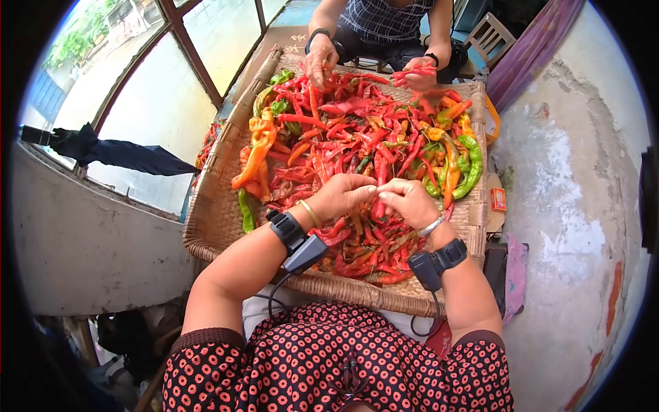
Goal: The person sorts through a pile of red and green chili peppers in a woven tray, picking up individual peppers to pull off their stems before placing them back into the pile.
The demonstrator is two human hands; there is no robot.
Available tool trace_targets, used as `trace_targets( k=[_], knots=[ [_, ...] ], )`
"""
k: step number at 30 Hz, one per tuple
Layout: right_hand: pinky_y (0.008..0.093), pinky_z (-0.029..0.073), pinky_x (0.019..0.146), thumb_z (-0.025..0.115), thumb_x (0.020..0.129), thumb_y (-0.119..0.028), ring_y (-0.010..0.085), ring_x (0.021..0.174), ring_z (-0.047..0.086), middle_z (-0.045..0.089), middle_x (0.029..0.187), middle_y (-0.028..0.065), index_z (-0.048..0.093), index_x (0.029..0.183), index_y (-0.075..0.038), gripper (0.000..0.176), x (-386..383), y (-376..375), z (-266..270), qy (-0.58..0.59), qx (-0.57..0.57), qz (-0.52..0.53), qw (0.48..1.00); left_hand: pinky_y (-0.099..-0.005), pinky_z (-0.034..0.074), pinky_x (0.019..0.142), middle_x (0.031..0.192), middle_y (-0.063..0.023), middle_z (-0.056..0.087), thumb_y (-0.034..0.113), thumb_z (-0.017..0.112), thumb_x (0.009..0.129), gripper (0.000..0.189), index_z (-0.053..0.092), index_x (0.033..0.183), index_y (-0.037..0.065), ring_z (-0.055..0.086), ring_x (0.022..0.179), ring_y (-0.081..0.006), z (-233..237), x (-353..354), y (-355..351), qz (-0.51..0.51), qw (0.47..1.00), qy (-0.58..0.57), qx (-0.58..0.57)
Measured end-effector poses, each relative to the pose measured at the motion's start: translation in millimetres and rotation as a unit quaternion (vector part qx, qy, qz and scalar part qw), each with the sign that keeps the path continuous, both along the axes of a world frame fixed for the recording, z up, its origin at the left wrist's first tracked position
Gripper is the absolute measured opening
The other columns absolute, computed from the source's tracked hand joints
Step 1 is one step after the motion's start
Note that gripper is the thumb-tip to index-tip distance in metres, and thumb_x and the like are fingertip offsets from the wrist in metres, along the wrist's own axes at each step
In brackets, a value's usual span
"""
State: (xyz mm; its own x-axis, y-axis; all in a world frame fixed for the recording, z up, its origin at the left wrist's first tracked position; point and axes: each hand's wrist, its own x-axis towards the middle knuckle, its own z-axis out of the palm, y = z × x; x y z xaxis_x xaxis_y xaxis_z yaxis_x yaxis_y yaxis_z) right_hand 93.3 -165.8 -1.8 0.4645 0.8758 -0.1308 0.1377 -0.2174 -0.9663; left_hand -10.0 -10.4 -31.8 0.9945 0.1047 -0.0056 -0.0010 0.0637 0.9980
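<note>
My left hand (pixel 344 196) and my right hand (pixel 410 204) meet over the near half of a woven tray (pixel 218 230). Fingertips of both hands are pinched together on a red chili pepper (pixel 379 208), which hangs between them; its upper end is partly hidden by my thumbs and fingers. Beneath and around my hands lies a thick heap of red chili peppers (pixel 343 147), some wrinkled. Orange peppers (pixel 258 151) lie along the tray's left side. Green peppers (pixel 472 168) and yellow-orange ones lie at its right.
Across the tray, another person's hands (pixel 321 60) work in the peppers, one holding several red ones. A folded dark umbrella (pixel 141 156) sticks out at the left by the window. A rough wall (pixel 563 199) stands at the right, with a small red box (pixel 498 199) beside the tray.
</note>
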Motion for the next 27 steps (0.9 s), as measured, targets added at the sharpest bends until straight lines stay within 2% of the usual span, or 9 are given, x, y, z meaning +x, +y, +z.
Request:
trace_targets(
  k=[4,8,10,17,21,22,23,26,27],
  knots=[
    [0.0212,0.043,0.054,0.056,0.078,-0.009,0.0065,0.058,0.051,0.053,0.074,0.001,0.06,0.081,0.001,0.011,-6.7,5.7,-6.3,-0.146,0.087,0.118,0.978,-0.0191,0.039,0.05,0.067,0.0017,0.055,0.021,0.056,0.083,0.019,0.059,0.085,0.003,0.048,0.059,-0.0036,3.1,0.3,6.0,-0.075,0.991,0.083,-0.073],
    [0.0242,0.044,0.061,0.058,0.076,-0.011,0.0124,0.065,0.056,0.057,0.07,0.0037,0.062,0.078,-0.001,0.011,2.0,1.0,0.1,-0.053,-0.033,0.054,0.997,-0.0179,0.037,0.048,0.063,0.0051,0.054,0.018,0.058,0.081,0.015,0.061,0.075,0.005,0.046,0.054,-0.0018,1.0,3.7,17.2,0.041,0.996,0.072,-0.023],
    [0.032,0.046,0.062,0.058,0.073,-0.016,0.0234,0.069,0.058,0.058,0.071,0.0093,0.063,0.077,-0.005,0.012,19.7,-3.3,-24.0,-0.255,-0.018,0.0,0.967,-0.0179,0.037,0.047,0.062,0.0044,0.054,0.019,0.056,0.082,0.015,0.06,0.076,0.006,0.047,0.053,-0.0027,13.0,2.8,29.1,0.122,0.992,0.019,-0.024],
    [0.041,0.046,0.062,0.051,0.075,-0.014,0.0312,0.072,0.057,0.055,0.08,0.0122,0.053,0.096,-0.014,0.021,25.1,-5.7,-48.2,-0.497,-0.14,0.051,0.855,-0.0205,0.043,0.049,0.077,-0.003,0.054,0.032,0.052,0.083,0.026,0.052,0.086,0.006,0.053,0.059,-0.0096,2.1,3.2,69.7,0.41,0.833,-0.049,-0.369],
    [0.0416,0.046,0.061,0.048,0.075,-0.012,0.031,0.071,0.058,0.055,0.076,0.0131,0.054,0.088,-0.011,0.014,19.5,-1.2,-49.4,-0.542,-0.188,0.076,0.815,-0.0277,0.046,0.055,0.083,-0.0067,0.056,0.029,0.053,0.082,0.027,0.054,0.093,0.004,0.056,0.063,-0.0141,-7.9,4.3,69.5,0.26,0.953,0.092,-0.126],
    [0.0415,0.046,0.061,0.049,0.074,-0.013,0.031,0.071,0.058,0.055,0.076,0.0134,0.054,0.085,-0.01,0.013,19.6,-1.0,-47.2,-0.554,-0.205,0.082,0.803,-0.0317,0.046,0.061,0.087,-0.0083,0.057,0.028,0.056,0.078,0.03,0.055,0.097,0.005,0.056,0.067,-0.0206,-8.8,4.3,64.3,0.252,0.956,0.072,0.134],
    [0.0415,0.046,0.061,0.049,0.074,-0.013,0.031,0.071,0.058,0.055,0.076,0.0134,0.054,0.085,-0.01,0.013,20.2,-1.3,-43.3,-0.554,-0.204,0.082,0.803,-0.0358,0.047,0.067,0.09,-0.01,0.058,0.026,0.06,0.073,0.035,0.056,0.101,0.006,0.056,0.072,-0.0271,-9.4,3.4,60.6,0.228,0.893,0.047,0.385],
    [0.0408,0.047,0.062,0.052,0.071,-0.014,0.0311,0.072,0.058,0.057,0.077,0.0145,0.057,0.08,-0.007,0.012,19.4,-4.5,-35.8,-0.539,-0.265,0.137,0.788,-0.0382,0.044,0.073,0.091,-0.0095,0.057,0.029,0.063,0.068,0.04,0.056,0.1,0.007,0.053,0.086,-0.0284,-11.8,-4.8,53.8,0.163,0.759,0.036,0.629],
    [0.0405,0.047,0.064,0.053,0.07,-0.014,0.0312,0.073,0.058,0.058,0.077,0.015,0.057,0.078,-0.006,0.012,19.8,-6.2,-37.2,-0.533,-0.261,0.136,0.793,-0.0372,0.041,0.078,0.091,-0.0096,0.056,0.031,0.065,0.065,0.043,0.057,0.1,0.008,0.049,0.094,-0.026,-12.3,-4.6,53.3,0.12,0.769,0.071,0.624]
  ],
)
